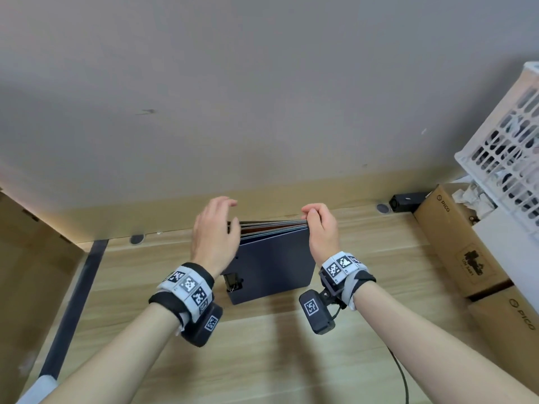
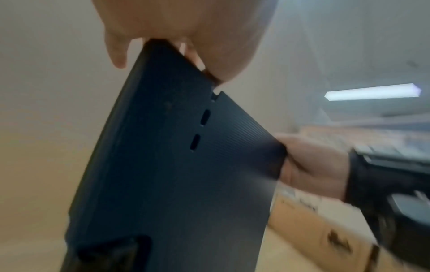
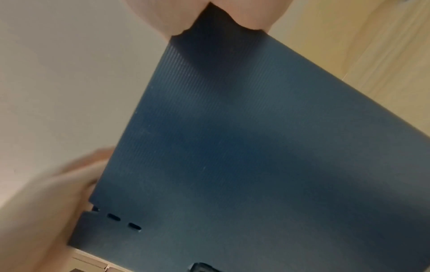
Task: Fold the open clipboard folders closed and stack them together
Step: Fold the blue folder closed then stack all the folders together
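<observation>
A stack of dark blue clipboard folders (image 1: 271, 258) (image 2: 174, 165) (image 3: 256, 147) stands tilted on its lower edge on the wooden desk (image 1: 262, 345), with coloured covers showing along the top. A black clip (image 1: 233, 282) sticks out at its lower left. My right hand (image 1: 320, 225) (image 3: 209, 14) (image 2: 314, 165) pinches the top right corner. My left hand (image 1: 215, 231) (image 2: 186, 22) (image 3: 46, 202) lies against the top left corner, fingers straight above the edge and thumb on the near cover.
Brown cardboard boxes (image 1: 460, 243) line the desk's right side, with a white plastic crate (image 1: 507, 141) above them. A small black device (image 1: 405, 201) sits at the back by the wall. A black cable (image 1: 402, 374) hangs at front right. A dark bar (image 1: 73, 301) runs along the left.
</observation>
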`<action>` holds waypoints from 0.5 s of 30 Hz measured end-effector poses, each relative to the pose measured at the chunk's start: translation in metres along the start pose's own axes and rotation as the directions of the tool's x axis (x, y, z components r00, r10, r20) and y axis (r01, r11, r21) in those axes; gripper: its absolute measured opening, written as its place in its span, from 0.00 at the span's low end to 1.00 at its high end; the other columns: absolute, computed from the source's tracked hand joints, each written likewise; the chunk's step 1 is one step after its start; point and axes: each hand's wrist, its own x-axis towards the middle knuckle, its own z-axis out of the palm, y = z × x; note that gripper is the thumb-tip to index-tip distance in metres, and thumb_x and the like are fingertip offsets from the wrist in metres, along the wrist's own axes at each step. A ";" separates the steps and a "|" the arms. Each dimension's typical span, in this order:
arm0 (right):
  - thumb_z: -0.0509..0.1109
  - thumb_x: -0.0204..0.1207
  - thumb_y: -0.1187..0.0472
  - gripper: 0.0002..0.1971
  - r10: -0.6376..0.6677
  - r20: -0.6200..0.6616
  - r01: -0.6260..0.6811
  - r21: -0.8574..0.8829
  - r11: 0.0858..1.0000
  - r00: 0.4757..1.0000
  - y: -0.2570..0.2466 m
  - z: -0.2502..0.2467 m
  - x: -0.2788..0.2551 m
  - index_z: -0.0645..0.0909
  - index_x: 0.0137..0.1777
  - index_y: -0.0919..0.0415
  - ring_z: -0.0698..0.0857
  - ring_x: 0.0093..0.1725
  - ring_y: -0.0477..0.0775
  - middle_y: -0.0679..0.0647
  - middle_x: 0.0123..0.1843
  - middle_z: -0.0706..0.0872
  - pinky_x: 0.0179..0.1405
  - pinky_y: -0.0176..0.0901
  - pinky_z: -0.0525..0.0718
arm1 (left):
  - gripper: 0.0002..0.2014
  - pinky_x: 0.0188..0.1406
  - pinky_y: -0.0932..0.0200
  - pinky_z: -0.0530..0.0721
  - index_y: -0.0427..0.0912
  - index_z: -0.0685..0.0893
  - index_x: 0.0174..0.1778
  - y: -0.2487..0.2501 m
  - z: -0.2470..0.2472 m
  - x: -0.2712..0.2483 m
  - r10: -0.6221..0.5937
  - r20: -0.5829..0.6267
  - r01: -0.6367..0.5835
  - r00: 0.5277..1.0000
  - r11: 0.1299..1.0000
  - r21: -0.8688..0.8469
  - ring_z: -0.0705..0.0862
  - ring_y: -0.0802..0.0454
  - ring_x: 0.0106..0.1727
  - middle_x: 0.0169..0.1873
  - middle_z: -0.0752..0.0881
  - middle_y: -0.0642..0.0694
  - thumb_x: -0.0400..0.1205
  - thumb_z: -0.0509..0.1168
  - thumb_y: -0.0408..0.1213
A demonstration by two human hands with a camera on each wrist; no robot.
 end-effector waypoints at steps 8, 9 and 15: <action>0.55 0.83 0.62 0.13 0.046 0.052 -0.048 0.041 0.998 0.998 0.003 -0.005 0.002 0.82 0.50 0.55 0.83 0.48 0.47 0.48 0.43 0.85 0.54 0.39 0.78 | 0.29 0.61 0.48 0.75 0.50 0.77 0.64 0.020 0.014 -0.006 0.179 0.335 -0.326 0.925 0.829 0.454 0.81 0.47 0.57 0.56 0.85 0.53 0.83 0.46 0.67; 0.55 0.83 0.59 0.13 0.059 0.095 -0.066 0.069 0.995 0.994 0.005 -0.009 0.003 0.83 0.49 0.54 0.83 0.50 0.47 0.48 0.45 0.86 0.58 0.44 0.79 | 0.26 0.59 0.49 0.76 0.50 0.77 0.61 0.020 0.013 -0.005 0.179 0.334 -0.322 0.925 0.836 0.444 0.82 0.48 0.55 0.54 0.85 0.53 0.83 0.48 0.66; 0.51 0.82 0.41 0.24 0.080 0.319 -0.122 0.114 0.986 0.944 0.039 -0.052 -0.017 0.83 0.62 0.51 0.84 0.61 0.45 0.49 0.61 0.89 0.63 0.41 0.76 | 0.18 0.54 0.53 0.73 0.53 0.77 0.46 0.025 0.013 0.000 0.088 0.259 -0.166 0.962 0.940 0.297 0.76 0.52 0.41 0.37 0.79 0.59 0.79 0.60 0.65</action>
